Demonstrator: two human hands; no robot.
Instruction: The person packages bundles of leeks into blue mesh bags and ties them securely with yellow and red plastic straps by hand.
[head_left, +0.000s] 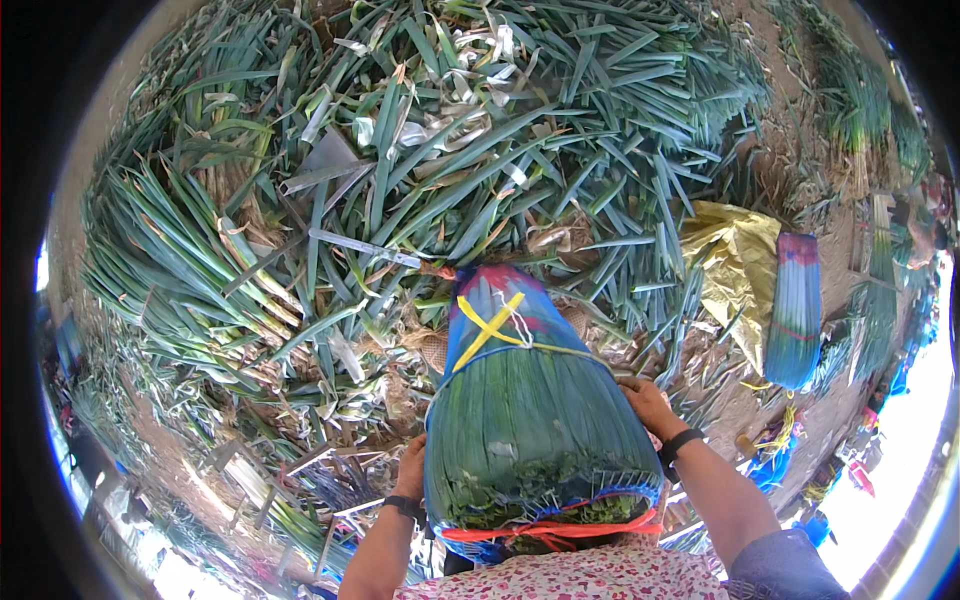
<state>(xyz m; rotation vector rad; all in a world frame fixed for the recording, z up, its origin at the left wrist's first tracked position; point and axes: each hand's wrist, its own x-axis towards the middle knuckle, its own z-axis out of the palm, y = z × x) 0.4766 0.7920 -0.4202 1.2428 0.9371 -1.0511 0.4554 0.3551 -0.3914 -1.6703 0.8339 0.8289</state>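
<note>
A big bundle of green leeks [530, 420], wrapped in clear blue plastic and tied with yellow cord at its far end and red cord at its near end, lies lengthwise in front of me. My left hand [412, 466] presses against the bundle's left side. On the upper right side of the bundle rests my right hand [648, 405], gripping it. A dark band sits on each wrist.
Loose leeks [420, 150] lie heaped over the ground to the front and left. A second wrapped bundle [795, 310] lies at the right beside crumpled yellow plastic sheet [735, 260]. More leek bunches [850, 110] are at the far right on bare dirt.
</note>
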